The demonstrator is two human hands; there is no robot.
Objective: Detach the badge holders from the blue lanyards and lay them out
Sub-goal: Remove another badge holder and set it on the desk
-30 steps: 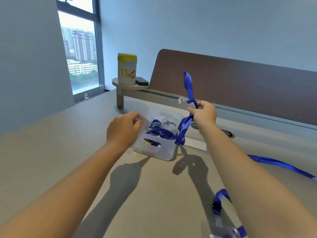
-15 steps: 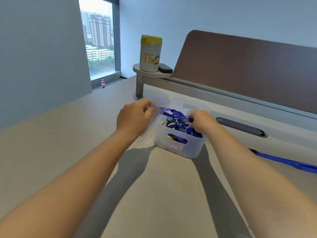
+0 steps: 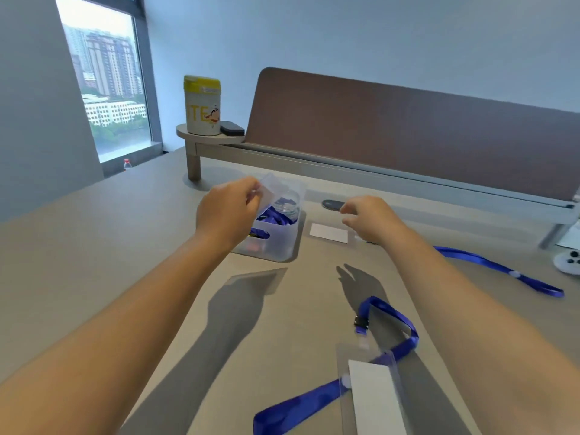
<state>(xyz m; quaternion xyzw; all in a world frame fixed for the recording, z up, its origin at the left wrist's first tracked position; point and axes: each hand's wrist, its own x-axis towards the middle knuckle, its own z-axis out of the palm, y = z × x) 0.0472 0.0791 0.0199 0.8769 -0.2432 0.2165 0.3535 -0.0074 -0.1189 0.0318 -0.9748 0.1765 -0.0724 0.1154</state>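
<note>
My left hand (image 3: 227,211) pinches a clear badge holder (image 3: 272,191) above a translucent plastic bin (image 3: 276,243) that holds several blue lanyards (image 3: 276,216). My right hand (image 3: 370,218) hovers empty with fingers apart, just right of the bin and above a badge holder with a white card (image 3: 329,232) lying on the desk. Near me lies another clear badge holder with a white card (image 3: 373,394), clipped to a blue lanyard (image 3: 395,328). A further blue lanyard (image 3: 499,268) lies loose at the right.
A yellow-lidded can (image 3: 202,105) and a dark eraser-like block (image 3: 232,128) stand on a small raised shelf at the back. A brown divider panel (image 3: 408,130) runs along the desk's far edge, with a dark cable grommet (image 3: 332,204) before it. A white round object (image 3: 569,262) sits far right.
My right hand dropped the blue lanyard into the bin and came out empty, moving right. My left hand kept the clear badge holder and lifted it slightly. The camera tilted down.
</note>
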